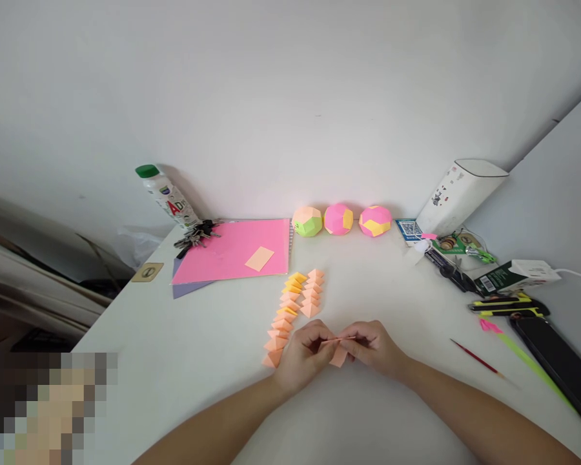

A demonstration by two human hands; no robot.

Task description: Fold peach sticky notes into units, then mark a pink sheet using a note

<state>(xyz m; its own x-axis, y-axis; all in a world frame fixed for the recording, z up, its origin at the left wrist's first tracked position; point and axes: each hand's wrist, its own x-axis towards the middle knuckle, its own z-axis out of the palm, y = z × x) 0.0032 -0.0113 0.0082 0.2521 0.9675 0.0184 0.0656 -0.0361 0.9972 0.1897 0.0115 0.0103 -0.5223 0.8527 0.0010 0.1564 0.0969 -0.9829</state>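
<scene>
Between my two hands is a small piece of peach paper (339, 356), partly folded and largely covered by the fingers. My left hand (301, 356) pinches its left side, and my right hand (376, 349) pinches its right side. Just beyond the hands lie two rows of folded paper pieces: a longer row (279, 324) in peach and yellow, beside the left hand, and a shorter peach row (312, 294). A flat peach sheet (260, 258) rests on a pink folder (232, 242) farther back.
Three folded paper balls (339, 219) stand against the wall. Keys (197, 236) and a green-capped bottle (167, 197) are at the back left. On the right are a white container (459, 197), a utility knife (508, 305), a thin brush (479, 358) and a black case (556, 368).
</scene>
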